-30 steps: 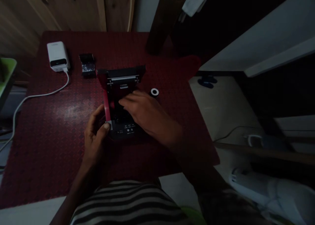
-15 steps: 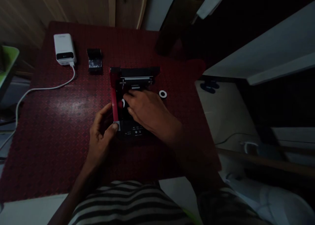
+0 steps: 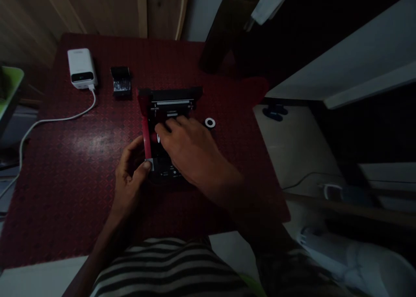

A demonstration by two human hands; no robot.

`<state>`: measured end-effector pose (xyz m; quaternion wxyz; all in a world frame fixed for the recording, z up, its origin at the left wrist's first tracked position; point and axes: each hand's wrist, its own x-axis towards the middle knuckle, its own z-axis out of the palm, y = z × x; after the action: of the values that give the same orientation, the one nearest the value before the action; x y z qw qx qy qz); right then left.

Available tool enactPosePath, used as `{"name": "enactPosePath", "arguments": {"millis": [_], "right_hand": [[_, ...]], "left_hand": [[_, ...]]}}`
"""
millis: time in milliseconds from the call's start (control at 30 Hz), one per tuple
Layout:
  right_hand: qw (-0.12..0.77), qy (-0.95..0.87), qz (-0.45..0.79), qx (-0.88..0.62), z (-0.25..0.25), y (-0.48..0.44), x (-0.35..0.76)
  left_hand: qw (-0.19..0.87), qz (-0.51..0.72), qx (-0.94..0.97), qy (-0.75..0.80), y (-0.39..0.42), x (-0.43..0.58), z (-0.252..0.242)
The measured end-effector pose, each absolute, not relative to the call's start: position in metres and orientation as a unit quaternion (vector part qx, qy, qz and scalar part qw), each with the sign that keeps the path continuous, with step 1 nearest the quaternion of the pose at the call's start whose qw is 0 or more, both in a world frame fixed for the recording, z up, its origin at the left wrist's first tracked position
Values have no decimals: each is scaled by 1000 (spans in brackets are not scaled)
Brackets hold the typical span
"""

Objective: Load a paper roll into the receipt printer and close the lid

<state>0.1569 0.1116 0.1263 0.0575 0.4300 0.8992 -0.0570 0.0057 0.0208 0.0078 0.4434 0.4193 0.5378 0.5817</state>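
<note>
A black and red device (image 3: 147, 137) with its lid raised lies on the dark red patterned table. My left hand (image 3: 130, 171) grips the device's left front corner, thumb on top and fingers along the side. My right hand (image 3: 188, 145) reaches inside the device with bent fingers; its fingertips are at a white-edged round part (image 3: 158, 138) near the left inner wall, and whatever they hold is hidden. Just right of the device lies a white ring-shaped piece (image 3: 210, 123) with a dark centre.
A white power bank (image 3: 81, 65) with a cable stands at the back left of the table (image 3: 81, 158). Beside it is a small black item (image 3: 121, 82). A dark bottle (image 3: 221, 33) with a green top stands at the back right.
My right hand has shifted slightly left within the device and now covers more of the white-edged part. The whole view has moved a little; my left hand keeps its grip on the corner.
</note>
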Motion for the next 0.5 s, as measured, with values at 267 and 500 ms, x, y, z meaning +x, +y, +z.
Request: {"name": "enactPosePath", "arguments": {"millis": [267, 500], "right_hand": [[-366, 783, -263, 429, 119, 74, 269], [-445, 551, -429, 560, 30, 54, 303]], "left_hand": [[442, 584, 407, 547, 20, 6, 8], [434, 580, 391, 568, 21, 10, 11]]}}
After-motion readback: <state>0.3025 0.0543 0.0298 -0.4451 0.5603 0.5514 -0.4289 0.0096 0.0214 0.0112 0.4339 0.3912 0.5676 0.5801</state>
